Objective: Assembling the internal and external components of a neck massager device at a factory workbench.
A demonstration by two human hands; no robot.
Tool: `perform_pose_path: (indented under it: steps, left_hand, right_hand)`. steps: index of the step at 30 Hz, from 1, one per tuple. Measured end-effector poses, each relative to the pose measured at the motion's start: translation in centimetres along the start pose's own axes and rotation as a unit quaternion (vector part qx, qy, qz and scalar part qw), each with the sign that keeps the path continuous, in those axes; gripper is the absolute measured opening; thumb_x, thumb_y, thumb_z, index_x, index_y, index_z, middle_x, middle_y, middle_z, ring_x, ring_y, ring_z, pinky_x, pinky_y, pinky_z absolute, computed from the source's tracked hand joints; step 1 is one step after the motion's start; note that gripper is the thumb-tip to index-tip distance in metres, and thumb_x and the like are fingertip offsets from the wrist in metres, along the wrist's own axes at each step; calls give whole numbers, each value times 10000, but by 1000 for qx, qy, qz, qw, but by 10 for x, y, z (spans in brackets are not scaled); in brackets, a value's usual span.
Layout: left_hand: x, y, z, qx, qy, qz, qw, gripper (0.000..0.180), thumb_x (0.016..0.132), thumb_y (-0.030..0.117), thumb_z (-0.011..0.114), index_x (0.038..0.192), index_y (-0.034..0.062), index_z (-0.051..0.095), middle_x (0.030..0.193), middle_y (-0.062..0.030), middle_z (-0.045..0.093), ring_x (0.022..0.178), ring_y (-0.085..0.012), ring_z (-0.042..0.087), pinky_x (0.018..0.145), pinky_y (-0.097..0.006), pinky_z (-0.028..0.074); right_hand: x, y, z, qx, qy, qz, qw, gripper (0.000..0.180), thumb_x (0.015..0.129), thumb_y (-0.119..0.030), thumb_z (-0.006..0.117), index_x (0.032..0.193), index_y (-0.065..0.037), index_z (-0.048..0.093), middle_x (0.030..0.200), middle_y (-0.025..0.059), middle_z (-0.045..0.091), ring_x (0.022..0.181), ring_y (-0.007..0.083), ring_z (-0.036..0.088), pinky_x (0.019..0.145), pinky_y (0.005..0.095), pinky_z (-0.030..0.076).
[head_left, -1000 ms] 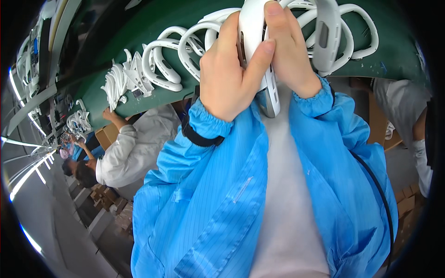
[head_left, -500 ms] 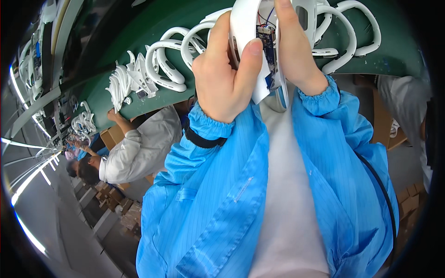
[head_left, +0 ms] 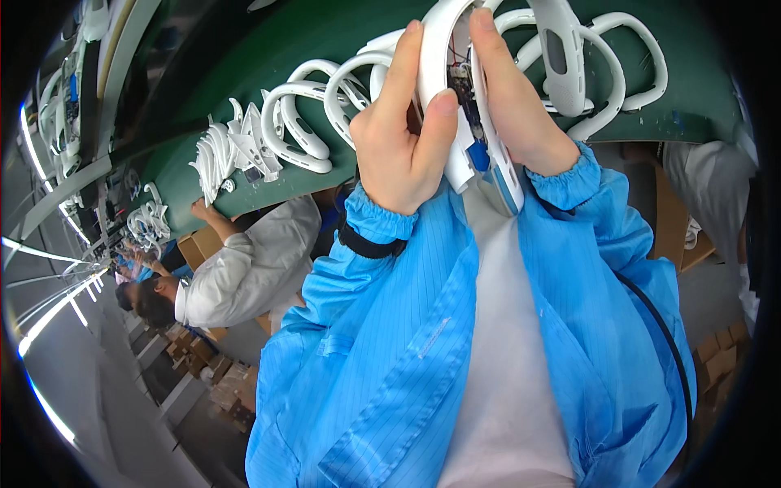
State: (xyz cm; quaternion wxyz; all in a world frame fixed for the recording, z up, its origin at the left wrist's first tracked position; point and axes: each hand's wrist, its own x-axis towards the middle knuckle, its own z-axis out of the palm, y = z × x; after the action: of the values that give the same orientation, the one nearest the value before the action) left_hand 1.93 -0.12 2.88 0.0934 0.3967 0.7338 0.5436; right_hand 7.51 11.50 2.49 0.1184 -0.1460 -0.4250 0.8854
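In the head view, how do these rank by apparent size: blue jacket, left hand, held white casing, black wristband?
1. Blue jacket
2. Left hand and held white casing: too alike to rank
3. Black wristband

White housing (head_left: 435,53) cut off above, far white parts (head_left: 147,227) blurred

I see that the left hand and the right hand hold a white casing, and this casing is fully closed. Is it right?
One point is wrong: the casing is not closed but open. The head view shows it parted, with wires and a blue part inside. The left hand and right hand do hold it.
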Motion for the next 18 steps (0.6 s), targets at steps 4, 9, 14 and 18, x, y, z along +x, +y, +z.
perform_pose_path:
  steps: [4,9,14,18]
  left_hand:
    - [-5,-3,1,-10,39,9,999,494,913,226,452,1314,-49,365,841,-85,622,706,-92,549,627,-201,424]
    - [-7,0,2,-29,34,-19,999,531,884,271,515,1281,-66,411,894,-86,599,721,-113,526,678,-218,421]
    - [-8,-5,0,-42,23,-11,999,527,802,75,569,1286,-58,409,892,-205,643,755,-180,641,655,-259,494]
    - [-5,-2,1,-19,36,55,998,525,806,101,585,1273,-69,416,891,-215,642,753,-208,652,639,-272,507]
  right_hand:
    - [1,12,1,38,38,49,997,539,937,-523,280,973,-53,542,698,-2,526,610,63,463,561,196,393]
    - [-6,8,8,64,59,49,995,555,947,-506,251,1052,-42,537,845,34,581,744,87,529,662,217,442]
    - [-10,5,3,79,-2,8,997,519,958,-447,243,1142,-37,503,983,57,588,878,110,549,782,254,453]
    - [-12,4,3,37,-13,23,999,485,962,-424,242,1122,-52,510,989,53,586,869,105,546,777,249,453]
